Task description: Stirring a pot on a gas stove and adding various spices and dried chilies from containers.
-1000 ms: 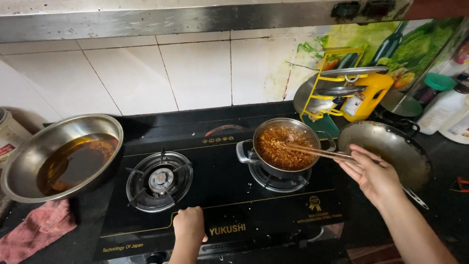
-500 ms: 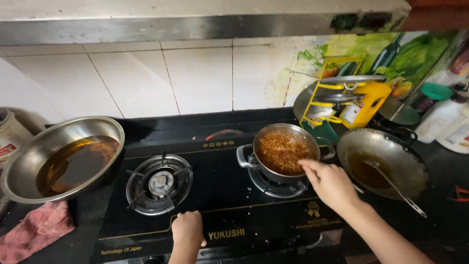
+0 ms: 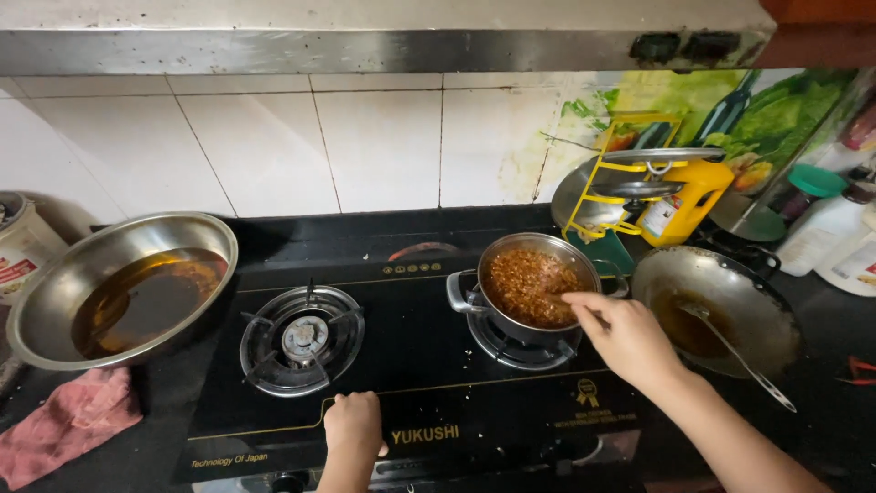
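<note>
A steel pot of reddish-brown chopped food stands on the right burner of a black glass gas stove. My right hand reaches over the pot's near right rim, its fingertips touching the rim; whether they grip it is hidden. My left hand rests curled at the stove's front edge, below the left burner; what lies under its fingers is hidden. Right of the pot, a ladle lies in a wok that holds a little brown liquid.
A wide steel bowl of dark oil stands left of the stove, with a pink cloth in front of it. A yellow wire rack holding lids, a yellow bottle and white containers crowd the back right.
My right hand had the ladle in the pot, then left it in the wok and moved back to the pot's rim. My left hand has stayed at the stove's front edge.
</note>
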